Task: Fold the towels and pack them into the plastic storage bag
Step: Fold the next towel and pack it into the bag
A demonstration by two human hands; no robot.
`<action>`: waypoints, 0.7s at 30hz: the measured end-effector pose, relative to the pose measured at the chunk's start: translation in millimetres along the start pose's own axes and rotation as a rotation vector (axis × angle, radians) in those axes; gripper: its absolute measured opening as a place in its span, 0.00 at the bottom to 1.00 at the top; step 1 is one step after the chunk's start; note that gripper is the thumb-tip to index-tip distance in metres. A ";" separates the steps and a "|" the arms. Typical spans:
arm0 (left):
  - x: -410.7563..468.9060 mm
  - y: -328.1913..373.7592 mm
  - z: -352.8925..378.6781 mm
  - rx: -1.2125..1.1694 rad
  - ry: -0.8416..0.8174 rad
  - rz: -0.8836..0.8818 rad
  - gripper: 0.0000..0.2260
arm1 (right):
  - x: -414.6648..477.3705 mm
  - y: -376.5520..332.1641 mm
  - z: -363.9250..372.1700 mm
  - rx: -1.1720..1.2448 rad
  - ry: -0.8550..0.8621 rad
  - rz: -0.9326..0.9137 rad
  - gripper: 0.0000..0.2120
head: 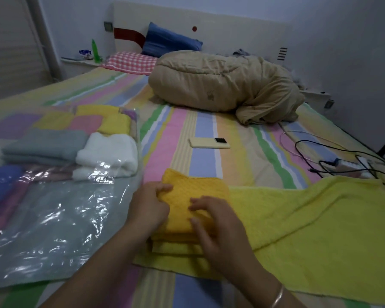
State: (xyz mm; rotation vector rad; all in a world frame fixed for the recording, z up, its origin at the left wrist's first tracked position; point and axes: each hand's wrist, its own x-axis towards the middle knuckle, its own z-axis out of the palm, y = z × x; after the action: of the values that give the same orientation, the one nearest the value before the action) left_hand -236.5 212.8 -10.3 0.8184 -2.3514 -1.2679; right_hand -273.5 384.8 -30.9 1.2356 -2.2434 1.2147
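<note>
A small orange-yellow towel (193,190), folded into a thick square, lies on a large pale yellow towel (316,221) spread flat over the bed. My left hand (149,205) grips the folded towel's left edge with thumb and fingers. My right hand (218,225) rests on its near right side, fingers curled onto the cloth. To the left lies the clear plastic storage bag (53,223), holding folded towels: a white one (109,152), a grey-green one (45,145), yellow ones (111,123) and others further left.
A cream phone (209,143) lies on the striped bedsheet (180,130) beyond the towels. A power strip with cables (347,163) sits at the right. A bundled tan quilt (222,85) and pillows (169,42) fill the bed's far end.
</note>
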 end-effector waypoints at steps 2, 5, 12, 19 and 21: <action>1.6 -3.1 -0.2 0.065 -0.012 -0.033 0.26 | 4.7 11.4 -9.9 -0.138 0.133 0.176 0.13; 2.2 -6.2 3.7 0.146 -0.041 -0.003 0.23 | 18.5 24.6 -30.2 -0.045 -0.015 0.791 0.19; -15.7 15.1 20.5 0.661 -0.029 0.450 0.21 | 42.7 26.5 -45.2 0.611 -0.322 1.256 0.39; -30.0 30.5 58.0 0.488 -0.444 0.349 0.25 | 55.3 25.2 -92.7 0.184 -0.477 0.844 0.24; -37.4 30.9 53.6 0.130 -0.425 0.341 0.26 | 59.2 23.6 -95.9 -0.065 -0.497 0.699 0.23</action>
State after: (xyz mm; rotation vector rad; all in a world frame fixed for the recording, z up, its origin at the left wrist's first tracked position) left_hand -246.6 284.3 -14.3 0.1681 -2.7735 -1.2425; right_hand -338.9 435.1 49.3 0.7962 -3.2293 1.0973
